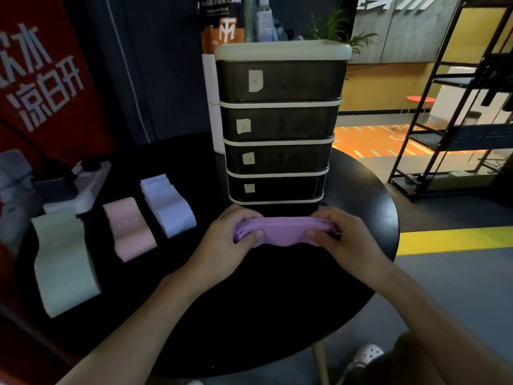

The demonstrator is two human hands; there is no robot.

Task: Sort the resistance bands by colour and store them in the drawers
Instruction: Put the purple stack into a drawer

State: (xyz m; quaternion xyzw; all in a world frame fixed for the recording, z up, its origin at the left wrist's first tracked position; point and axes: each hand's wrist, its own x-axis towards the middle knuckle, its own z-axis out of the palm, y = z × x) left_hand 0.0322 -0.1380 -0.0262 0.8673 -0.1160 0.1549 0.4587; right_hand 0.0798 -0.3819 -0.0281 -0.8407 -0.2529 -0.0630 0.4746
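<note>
A red banner [41, 87] with white characters fills the left; a black metal rack [444, 141] stands right, on yellow-striped grey floor [458, 287]; dim light; round black tabletop [263, 315].

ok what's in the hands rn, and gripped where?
A stack of purple bands, held at both ends: left hand grips the left end, right hand the right end, thumbs on top.
</note>
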